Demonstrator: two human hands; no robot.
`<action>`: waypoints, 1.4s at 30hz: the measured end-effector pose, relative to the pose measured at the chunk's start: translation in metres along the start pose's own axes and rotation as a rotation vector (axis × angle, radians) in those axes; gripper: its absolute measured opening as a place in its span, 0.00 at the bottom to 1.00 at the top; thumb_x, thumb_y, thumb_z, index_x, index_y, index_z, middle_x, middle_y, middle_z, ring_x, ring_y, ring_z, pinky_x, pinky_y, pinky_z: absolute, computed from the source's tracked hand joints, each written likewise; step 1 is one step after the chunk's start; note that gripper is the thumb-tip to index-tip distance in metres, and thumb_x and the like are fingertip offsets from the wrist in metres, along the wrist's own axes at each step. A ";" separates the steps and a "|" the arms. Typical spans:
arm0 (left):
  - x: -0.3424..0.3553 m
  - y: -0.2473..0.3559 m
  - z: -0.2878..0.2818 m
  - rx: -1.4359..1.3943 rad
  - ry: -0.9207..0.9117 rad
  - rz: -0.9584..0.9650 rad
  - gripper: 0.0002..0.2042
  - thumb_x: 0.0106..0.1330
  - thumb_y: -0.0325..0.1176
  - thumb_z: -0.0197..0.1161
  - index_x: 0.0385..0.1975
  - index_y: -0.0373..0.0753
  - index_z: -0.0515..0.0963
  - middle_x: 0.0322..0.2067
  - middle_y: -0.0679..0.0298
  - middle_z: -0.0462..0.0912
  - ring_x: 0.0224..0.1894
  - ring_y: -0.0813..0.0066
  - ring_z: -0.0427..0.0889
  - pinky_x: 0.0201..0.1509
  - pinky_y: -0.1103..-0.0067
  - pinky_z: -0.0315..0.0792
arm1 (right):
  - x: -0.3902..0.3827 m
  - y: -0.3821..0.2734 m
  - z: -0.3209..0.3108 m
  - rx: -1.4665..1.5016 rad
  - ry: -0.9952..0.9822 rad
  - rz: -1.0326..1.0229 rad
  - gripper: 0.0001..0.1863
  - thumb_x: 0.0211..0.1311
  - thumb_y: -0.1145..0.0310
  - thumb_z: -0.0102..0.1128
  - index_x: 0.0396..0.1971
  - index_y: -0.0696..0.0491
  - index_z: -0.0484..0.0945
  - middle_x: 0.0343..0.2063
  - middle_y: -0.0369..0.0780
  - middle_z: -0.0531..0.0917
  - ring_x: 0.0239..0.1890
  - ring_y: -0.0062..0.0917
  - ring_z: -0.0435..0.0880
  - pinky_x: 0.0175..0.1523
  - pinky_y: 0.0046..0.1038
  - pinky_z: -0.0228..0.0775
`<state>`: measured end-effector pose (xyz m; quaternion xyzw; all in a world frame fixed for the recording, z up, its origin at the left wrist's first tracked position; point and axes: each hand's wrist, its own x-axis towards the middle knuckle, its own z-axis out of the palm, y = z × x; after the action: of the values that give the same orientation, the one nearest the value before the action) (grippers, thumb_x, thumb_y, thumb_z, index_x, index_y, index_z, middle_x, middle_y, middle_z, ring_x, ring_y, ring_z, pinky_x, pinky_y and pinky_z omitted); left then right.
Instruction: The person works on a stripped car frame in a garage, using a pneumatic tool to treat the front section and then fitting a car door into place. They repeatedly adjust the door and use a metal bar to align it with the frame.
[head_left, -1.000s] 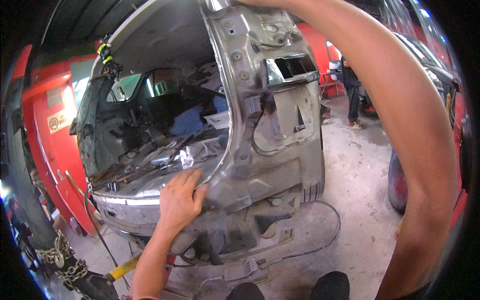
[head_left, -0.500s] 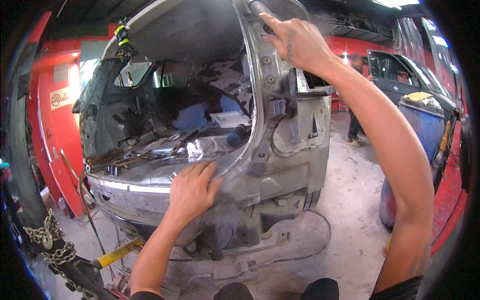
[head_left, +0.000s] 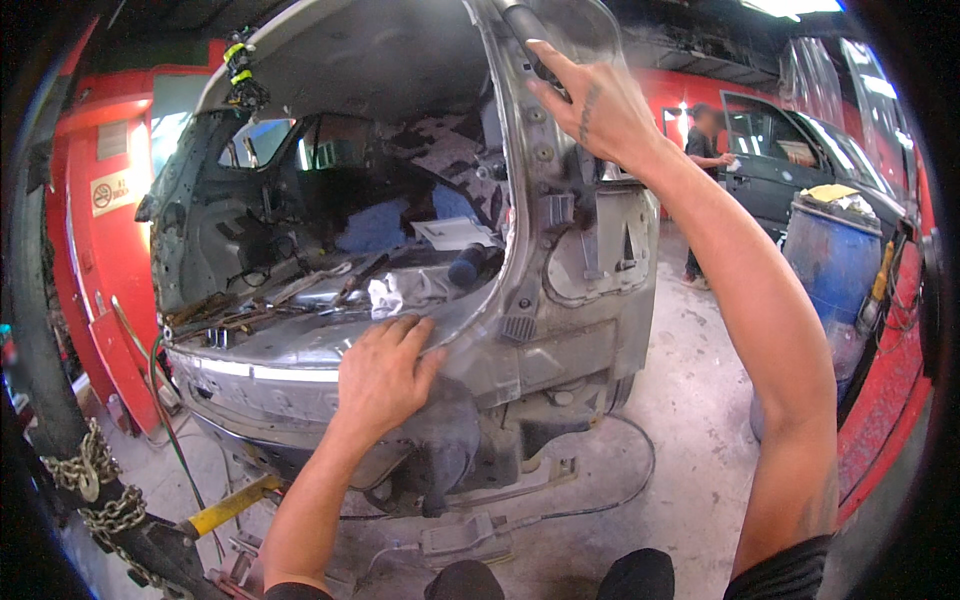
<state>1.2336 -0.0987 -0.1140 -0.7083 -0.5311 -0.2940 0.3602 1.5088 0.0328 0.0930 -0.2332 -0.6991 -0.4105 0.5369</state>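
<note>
Left hand [head_left: 385, 375] on the rear sill [head_left: 265, 373], right hand [head_left: 605, 112] at a dark cylinder [head_left: 521, 22] beside the pillar [head_left: 530, 230] of a stripped car body [head_left: 560, 352].
At lower left, a chain [head_left: 88, 470] hangs near a yellow bar [head_left: 235, 505]. The left hand lies palm down with fingers extended, its grip empty; a crumpled white cloth [head_left: 384, 297] lies just beyond its fingertips on the cargo floor [head_left: 290, 330]. Higher up, the dark cylinder lies above and to the left of the right hand, its long axis slanting from upper left down toward index finger and thumb. The right hand is by far the nearer; whether its grip encloses the cylinder or merely touches it cannot be judged from this angle. At right stands a blue drum [head_left: 835, 262].
</note>
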 end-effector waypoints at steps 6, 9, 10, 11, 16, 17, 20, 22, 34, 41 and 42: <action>0.002 0.002 -0.004 0.004 -0.015 -0.012 0.19 0.65 0.45 0.59 0.50 0.38 0.78 0.48 0.54 0.81 0.50 0.54 0.79 0.50 0.64 0.74 | -0.015 0.033 -0.012 0.315 0.104 0.180 0.29 0.68 0.52 0.52 0.64 0.50 0.66 0.37 0.47 0.84 0.30 0.29 0.81 0.42 0.32 0.72; -0.003 -0.003 0.001 -0.005 -0.007 -0.014 0.20 0.64 0.44 0.59 0.49 0.37 0.78 0.48 0.54 0.81 0.50 0.54 0.79 0.52 0.65 0.73 | -0.032 0.043 -0.017 0.463 0.105 0.397 0.27 0.68 0.52 0.51 0.59 0.55 0.71 0.38 0.44 0.83 0.33 0.24 0.79 0.45 0.28 0.71; -0.002 -0.002 0.002 -0.017 0.005 -0.004 0.20 0.64 0.44 0.59 0.49 0.36 0.78 0.48 0.53 0.81 0.50 0.54 0.79 0.52 0.65 0.73 | -0.038 0.051 -0.018 0.442 0.089 0.398 0.26 0.68 0.52 0.51 0.57 0.56 0.73 0.37 0.44 0.83 0.34 0.25 0.79 0.46 0.29 0.71; 0.000 -0.001 0.002 -0.013 0.008 0.004 0.20 0.64 0.44 0.59 0.49 0.36 0.78 0.48 0.53 0.81 0.50 0.54 0.79 0.52 0.65 0.73 | -0.044 0.060 -0.017 0.430 0.081 0.404 0.26 0.68 0.53 0.51 0.54 0.58 0.74 0.37 0.44 0.83 0.34 0.26 0.79 0.46 0.29 0.70; 0.000 0.001 0.002 -0.024 0.003 0.003 0.19 0.64 0.44 0.59 0.49 0.36 0.78 0.48 0.53 0.81 0.50 0.54 0.79 0.53 0.65 0.73 | -0.067 0.036 -0.002 0.372 -0.134 0.293 0.28 0.70 0.48 0.49 0.39 0.65 0.76 0.28 0.45 0.80 0.34 0.30 0.76 0.44 0.31 0.66; 0.000 0.002 0.002 -0.032 0.007 0.008 0.19 0.64 0.44 0.59 0.48 0.36 0.78 0.48 0.53 0.81 0.50 0.54 0.79 0.53 0.65 0.73 | -0.070 0.039 -0.002 0.407 -0.136 0.308 0.28 0.70 0.48 0.48 0.38 0.65 0.76 0.27 0.45 0.79 0.33 0.29 0.74 0.44 0.31 0.66; 0.000 0.001 0.001 -0.043 0.014 0.002 0.19 0.64 0.44 0.60 0.48 0.36 0.78 0.48 0.53 0.81 0.50 0.53 0.79 0.53 0.65 0.73 | -0.071 0.044 -0.003 0.458 -0.161 0.322 0.30 0.71 0.47 0.46 0.36 0.65 0.74 0.24 0.43 0.76 0.32 0.25 0.71 0.41 0.31 0.63; -0.001 0.001 0.001 -0.047 0.015 -0.006 0.19 0.64 0.44 0.60 0.48 0.36 0.78 0.48 0.52 0.81 0.50 0.53 0.79 0.53 0.65 0.73 | -0.073 0.044 0.003 0.476 -0.098 0.283 0.30 0.71 0.47 0.46 0.36 0.65 0.74 0.25 0.42 0.76 0.32 0.24 0.71 0.41 0.31 0.63; -0.002 -0.001 0.003 -0.043 0.015 -0.009 0.19 0.66 0.45 0.59 0.51 0.41 0.79 0.48 0.53 0.81 0.50 0.53 0.80 0.50 0.65 0.73 | -0.077 0.044 0.006 0.504 -0.088 0.323 0.26 0.71 0.51 0.47 0.43 0.64 0.77 0.32 0.45 0.82 0.38 0.28 0.76 0.47 0.29 0.66; -0.002 -0.001 0.006 -0.035 -0.016 -0.010 0.23 0.64 0.50 0.59 0.51 0.39 0.78 0.49 0.52 0.81 0.51 0.52 0.79 0.53 0.65 0.72 | -0.072 0.057 0.002 0.568 -0.132 0.188 0.26 0.72 0.51 0.47 0.46 0.63 0.77 0.30 0.39 0.79 0.37 0.18 0.73 0.47 0.23 0.65; -0.002 0.000 0.004 -0.031 -0.025 -0.013 0.25 0.63 0.51 0.61 0.51 0.38 0.79 0.50 0.53 0.81 0.52 0.53 0.79 0.54 0.65 0.72 | -0.077 0.056 0.001 0.601 -0.107 0.207 0.27 0.72 0.49 0.47 0.44 0.63 0.77 0.28 0.40 0.79 0.37 0.17 0.74 0.46 0.24 0.66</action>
<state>1.2335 -0.0964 -0.1176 -0.7139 -0.5356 -0.2958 0.3407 1.5754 0.0729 0.0383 -0.1554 -0.7888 -0.1159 0.5832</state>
